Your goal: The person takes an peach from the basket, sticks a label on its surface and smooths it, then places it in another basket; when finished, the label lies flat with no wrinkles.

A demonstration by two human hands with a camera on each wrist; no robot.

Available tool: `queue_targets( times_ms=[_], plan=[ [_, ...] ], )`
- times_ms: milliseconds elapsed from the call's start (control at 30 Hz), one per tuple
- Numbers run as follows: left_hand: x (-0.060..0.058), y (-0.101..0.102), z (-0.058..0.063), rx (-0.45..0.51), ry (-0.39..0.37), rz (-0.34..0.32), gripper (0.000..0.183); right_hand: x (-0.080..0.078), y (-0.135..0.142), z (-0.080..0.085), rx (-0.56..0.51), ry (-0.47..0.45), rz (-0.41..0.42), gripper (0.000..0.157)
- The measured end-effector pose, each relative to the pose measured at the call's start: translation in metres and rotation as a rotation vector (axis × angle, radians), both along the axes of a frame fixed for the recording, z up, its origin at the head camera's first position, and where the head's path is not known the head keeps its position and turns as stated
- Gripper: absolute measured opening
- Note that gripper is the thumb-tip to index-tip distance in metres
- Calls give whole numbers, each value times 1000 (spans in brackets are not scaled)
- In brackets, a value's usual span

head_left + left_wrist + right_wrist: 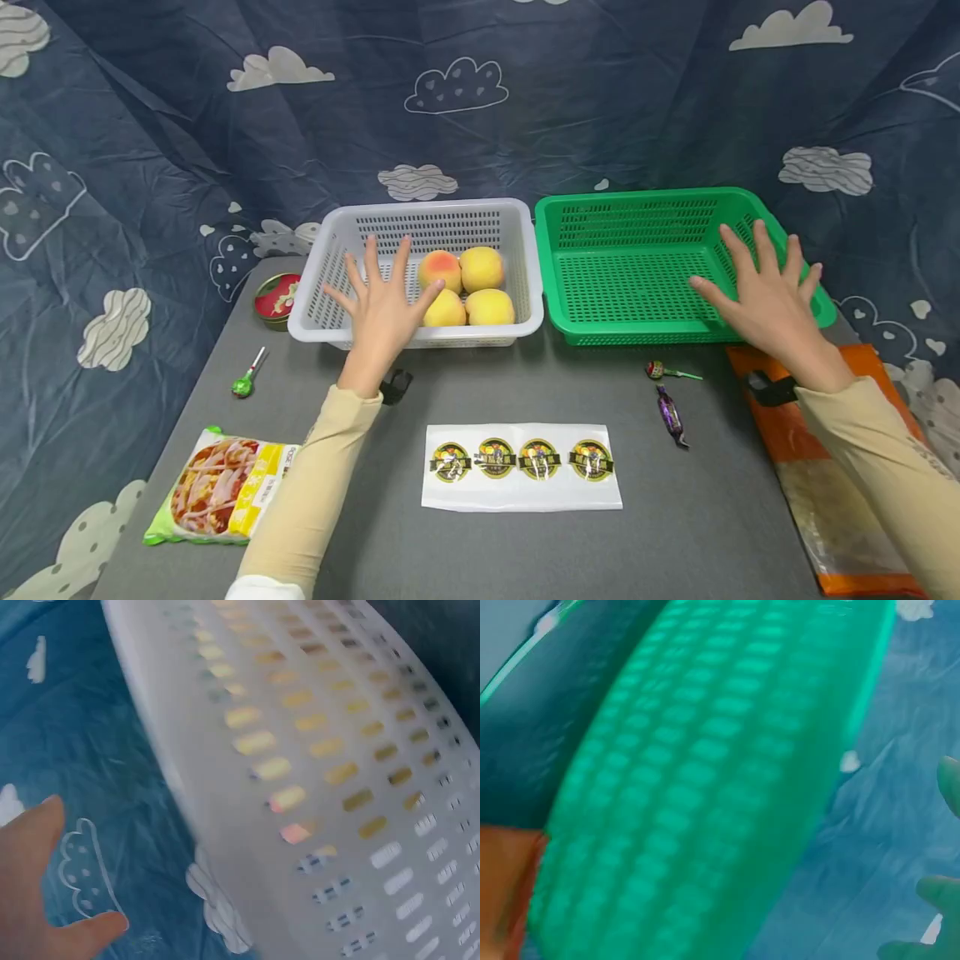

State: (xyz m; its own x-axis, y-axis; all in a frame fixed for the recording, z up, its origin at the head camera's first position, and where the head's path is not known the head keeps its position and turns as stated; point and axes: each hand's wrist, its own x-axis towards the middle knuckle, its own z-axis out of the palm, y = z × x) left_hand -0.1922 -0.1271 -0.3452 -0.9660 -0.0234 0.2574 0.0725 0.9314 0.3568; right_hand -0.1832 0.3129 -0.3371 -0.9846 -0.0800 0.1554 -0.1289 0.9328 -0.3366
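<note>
My left hand (385,317) is spread with straight fingers over the near left part of a white basket (528,275), holding nothing. Inside that basket sit several yellow peaches (491,307), one blushed red. To the right, my right hand (772,304) has its fingers spread above the right end of a green basket (615,287), also holding nothing. The left wrist view shows the slotted wall of the white basket (195,750) beside a finger and thumb. Fingertips and the green basket's wall (705,772) appear in the right wrist view.
A round red tin (277,297), a green lollipop (243,386) and a food packet (217,487) lie at left. A sticker sheet (521,492) is front centre. Another lollipop (656,370), a purple-wrapped candy (670,414) and an orange bag (832,500) lie at right.
</note>
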Motion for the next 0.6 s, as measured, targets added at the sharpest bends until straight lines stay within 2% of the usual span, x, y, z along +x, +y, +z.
queue_targets(
  times_ms=[100, 167, 267, 333, 400, 500, 600],
  plan=[
    [12, -3, 7, 189, 82, -97, 67, 0, -21, 9, -87, 68, 108, 72],
    [21, -6, 13, 357, 134, -189, 61, -1, -40, 17, -167, 107, 200, 69],
    [35, -14, 19, 612, 137, -314, 52, -3, -72, 28, -314, 102, 331, 66],
    [44, -20, 21, 756, 85, -362, 47, -6, -93, 33, -412, 67, 400, 64],
    [52, -28, 20, 874, -5, -374, 45, -10, -115, 35, -510, -1, 464, 61],
    [63, -39, 14, 988, -163, -351, 46, -19, -143, 35, -623, -122, 539, 57],
    [69, -48, 4, 1046, -304, -322, 50, -30, -169, 30, -674, -244, 581, 55]
  ],
)
